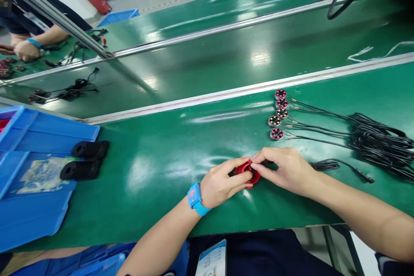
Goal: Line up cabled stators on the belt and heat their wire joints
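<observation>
A small red ring-shaped housing [255,177] rests on the green table, held between both hands. My left hand [223,183], with a blue wristband, wraps its fingers round the left side, and one fingertip reaches into the opening. Thumb and forefinger of my right hand [284,168] pinch at the upper right rim. What exactly the pinch holds is hidden. From behind the right hand runs a black cable [326,164] with a plug end, lying to the right.
Several round parts [277,133] with pink or pale dots lie beyond my right hand, wired to bundled black cables [371,138]. At left stand blue bins [42,181] with black brackets [87,150] beside them. A raised edge strip [194,102] borders the table. Across it, another person's hand [28,49] works.
</observation>
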A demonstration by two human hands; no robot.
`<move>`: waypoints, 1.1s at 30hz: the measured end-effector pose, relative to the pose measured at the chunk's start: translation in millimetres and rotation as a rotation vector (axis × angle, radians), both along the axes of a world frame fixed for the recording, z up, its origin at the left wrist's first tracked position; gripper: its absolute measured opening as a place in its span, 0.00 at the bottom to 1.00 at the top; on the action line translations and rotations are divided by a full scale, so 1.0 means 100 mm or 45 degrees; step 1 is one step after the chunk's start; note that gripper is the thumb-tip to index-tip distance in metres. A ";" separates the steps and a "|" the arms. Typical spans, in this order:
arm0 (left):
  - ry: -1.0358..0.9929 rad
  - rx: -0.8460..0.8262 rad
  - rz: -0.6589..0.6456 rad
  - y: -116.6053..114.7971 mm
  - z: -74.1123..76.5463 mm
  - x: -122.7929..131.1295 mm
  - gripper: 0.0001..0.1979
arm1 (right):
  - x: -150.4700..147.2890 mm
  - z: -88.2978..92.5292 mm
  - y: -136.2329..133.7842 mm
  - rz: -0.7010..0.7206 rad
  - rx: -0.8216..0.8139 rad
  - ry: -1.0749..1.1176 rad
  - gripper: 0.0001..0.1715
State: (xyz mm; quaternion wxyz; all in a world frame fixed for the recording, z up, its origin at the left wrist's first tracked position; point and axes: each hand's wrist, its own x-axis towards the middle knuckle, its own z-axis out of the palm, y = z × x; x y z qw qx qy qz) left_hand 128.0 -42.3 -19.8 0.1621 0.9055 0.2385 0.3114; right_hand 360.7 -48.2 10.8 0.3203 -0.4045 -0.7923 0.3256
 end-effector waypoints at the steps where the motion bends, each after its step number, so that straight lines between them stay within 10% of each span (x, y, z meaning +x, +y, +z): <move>1: 0.005 0.004 -0.001 0.00 0.00 0.00 0.10 | 0.00 0.00 0.00 0.005 -0.002 0.004 0.03; 33: -0.141 -0.144 -0.114 -0.01 -0.03 0.04 0.11 | 0.07 0.10 -0.02 0.174 -0.039 -0.141 0.04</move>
